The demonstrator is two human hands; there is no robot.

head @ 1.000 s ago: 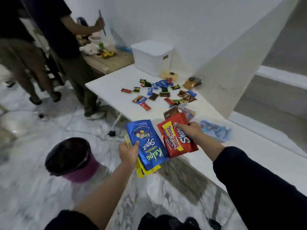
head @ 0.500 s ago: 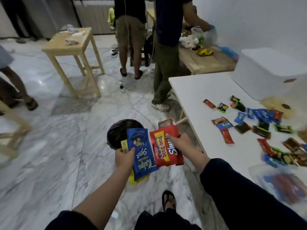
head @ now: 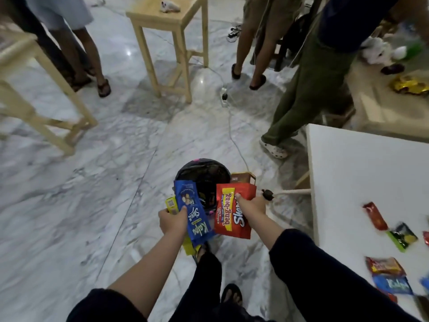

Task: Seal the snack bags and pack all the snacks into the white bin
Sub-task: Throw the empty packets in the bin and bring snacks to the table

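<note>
My left hand (head: 173,220) grips a blue Kalpa snack bag (head: 193,212) with a yellow bag (head: 171,204) behind it. My right hand (head: 251,205) grips a red beng-beng bag (head: 228,212) with a brown bag (head: 243,178) behind it. Both hands hold the bags over the floor, just above a black bucket (head: 204,175). Several small wrapped snacks (head: 375,216) lie on the white table (head: 362,168) at the right. The white bin is out of view.
Other people's legs (head: 301,96) stand close behind the bucket and at the back left. A white cable (head: 232,126) runs across the marble floor. Wooden stools (head: 171,43) stand at the back and left. My own feet (head: 231,296) are below my hands.
My view has swung left and down, away from the table and the white bin. My hands, still gripping the same bags, now hang over the black bucket on the floor.
</note>
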